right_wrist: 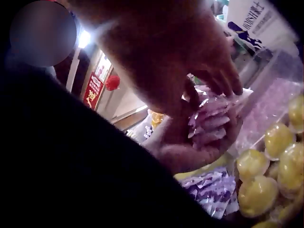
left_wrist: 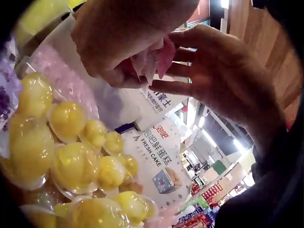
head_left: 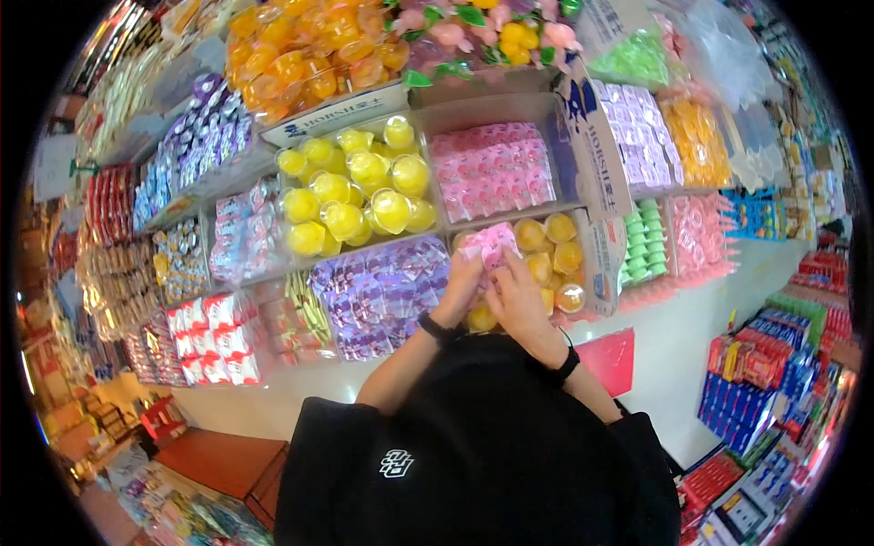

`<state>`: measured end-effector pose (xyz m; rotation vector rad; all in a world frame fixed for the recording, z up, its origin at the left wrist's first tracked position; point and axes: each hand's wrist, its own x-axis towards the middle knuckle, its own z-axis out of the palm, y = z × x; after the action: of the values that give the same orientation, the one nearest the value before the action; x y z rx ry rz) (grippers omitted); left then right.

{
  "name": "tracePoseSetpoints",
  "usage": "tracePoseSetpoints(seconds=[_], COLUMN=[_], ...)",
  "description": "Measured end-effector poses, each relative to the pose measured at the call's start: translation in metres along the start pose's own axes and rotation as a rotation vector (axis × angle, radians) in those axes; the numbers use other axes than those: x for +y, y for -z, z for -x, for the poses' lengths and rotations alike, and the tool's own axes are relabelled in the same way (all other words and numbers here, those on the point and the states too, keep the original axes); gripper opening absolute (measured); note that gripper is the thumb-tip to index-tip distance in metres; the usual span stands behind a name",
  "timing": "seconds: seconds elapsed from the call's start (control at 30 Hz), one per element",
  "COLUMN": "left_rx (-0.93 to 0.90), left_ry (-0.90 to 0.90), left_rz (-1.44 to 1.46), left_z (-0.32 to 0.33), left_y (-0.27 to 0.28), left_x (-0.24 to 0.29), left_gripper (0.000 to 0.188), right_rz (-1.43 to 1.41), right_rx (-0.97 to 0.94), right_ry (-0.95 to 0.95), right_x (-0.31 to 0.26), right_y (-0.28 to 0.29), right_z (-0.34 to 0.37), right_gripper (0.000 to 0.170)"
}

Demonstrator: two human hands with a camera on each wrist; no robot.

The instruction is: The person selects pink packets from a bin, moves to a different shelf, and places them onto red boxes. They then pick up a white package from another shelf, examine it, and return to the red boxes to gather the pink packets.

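Both hands meet over the box of round yellow wrapped sweets, around a small stack of pink candy packets. My left hand cups the stack from below; in the right wrist view the left palm lies under the packets. From above, my right hand grips the stack with its thumb and fingertips at the edges. In the left wrist view the left hand curls round crinkled pink wrappers, with the right hand's fingers reaching in from the side. Part of the stack is hidden by the fingers.
Pink packets lie in the bin ahead, larger yellow domed cups to its left. Purple packets fill a bin left of the hands. A printed cardboard divider stands on the right. A red sheet hangs below the counter edge.
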<state>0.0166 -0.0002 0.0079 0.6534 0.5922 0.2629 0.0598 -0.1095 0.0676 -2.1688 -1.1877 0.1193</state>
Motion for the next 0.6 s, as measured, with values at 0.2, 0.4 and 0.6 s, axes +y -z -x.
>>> tracePoseSetpoints(seconds=[0.2,0.4,0.6], left_rx=[-0.02,-0.011,0.008], left_ry=[-0.061,-0.021,-0.062], left_rz=[-0.067,-0.147,-0.147], left_z=[0.005,0.014,0.013], left_y=[-0.001,-0.005,-0.007], left_x=[-0.013,-0.013,-0.016], left_gripper=[0.03,0.035,0.037], right_rz=[-0.15,-0.388,-0.588], right_rx=[0.125,0.105,0.097], right_ry=[-0.099,-0.266,-0.303], right_x=[0.017,0.014,0.023], right_y=[-0.013,-0.001,-0.004], right_z=[0.02,0.017,0.017], right_gripper=[0.018,0.019,0.022])
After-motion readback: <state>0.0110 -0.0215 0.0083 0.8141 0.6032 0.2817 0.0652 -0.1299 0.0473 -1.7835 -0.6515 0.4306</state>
